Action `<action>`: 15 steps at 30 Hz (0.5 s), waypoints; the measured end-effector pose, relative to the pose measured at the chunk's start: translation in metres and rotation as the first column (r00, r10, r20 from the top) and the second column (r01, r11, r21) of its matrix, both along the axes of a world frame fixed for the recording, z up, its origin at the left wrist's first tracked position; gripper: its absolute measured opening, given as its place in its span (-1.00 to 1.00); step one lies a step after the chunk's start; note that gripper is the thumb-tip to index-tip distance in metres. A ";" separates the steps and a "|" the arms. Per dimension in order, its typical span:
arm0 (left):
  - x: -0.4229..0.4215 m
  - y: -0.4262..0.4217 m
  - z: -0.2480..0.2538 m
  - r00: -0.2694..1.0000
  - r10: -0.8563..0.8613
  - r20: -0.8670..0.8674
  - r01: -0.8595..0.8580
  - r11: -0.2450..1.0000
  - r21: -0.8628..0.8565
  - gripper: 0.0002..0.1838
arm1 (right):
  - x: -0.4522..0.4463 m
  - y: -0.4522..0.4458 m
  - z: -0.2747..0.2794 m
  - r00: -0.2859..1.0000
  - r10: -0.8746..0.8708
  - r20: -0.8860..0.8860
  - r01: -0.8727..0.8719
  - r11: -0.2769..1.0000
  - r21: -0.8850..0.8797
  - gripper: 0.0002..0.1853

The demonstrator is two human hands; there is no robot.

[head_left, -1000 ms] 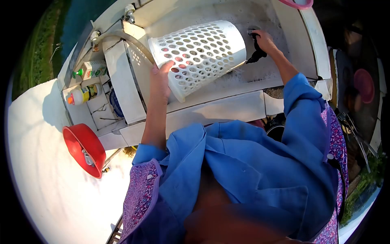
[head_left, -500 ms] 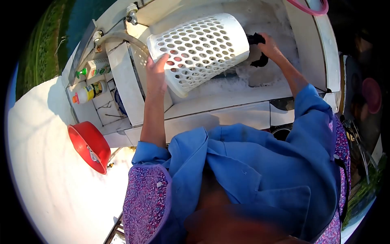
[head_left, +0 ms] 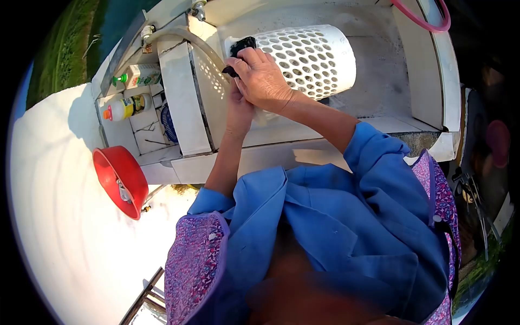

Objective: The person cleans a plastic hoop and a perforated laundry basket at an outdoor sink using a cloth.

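Observation:
A white plastic basket with rows of round holes lies on its side over the wash sink, its open rim towards the left. At that rim my right hand is closed on a crumpled black cloth, pressing it against the basket's edge. Just below, my left hand grips the lower part of the rim, its fingers mostly hidden behind my right hand and the basket.
White tiled sink walls surround the basket. A grey hose runs from a tap on the left. Two bottles stand on the tiled ledge, with a red basin below. A pink ring-shaped rim shows at the upper right.
My right hand has brought the black cloth from the basket's far right end to its left rim, beside my left hand. In view, the basket sits slightly further right.

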State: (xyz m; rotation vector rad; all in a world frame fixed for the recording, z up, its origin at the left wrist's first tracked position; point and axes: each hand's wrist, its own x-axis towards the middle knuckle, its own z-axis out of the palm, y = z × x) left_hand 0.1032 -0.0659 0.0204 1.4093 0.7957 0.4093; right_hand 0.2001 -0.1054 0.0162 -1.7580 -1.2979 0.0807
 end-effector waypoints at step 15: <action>-0.034 -0.042 -0.018 0.976 -0.216 -0.010 0.217 0.976 0.015 -0.54 | 0.068 0.026 -0.013 0.997 0.075 0.016 -0.065 0.937 -0.344 -0.75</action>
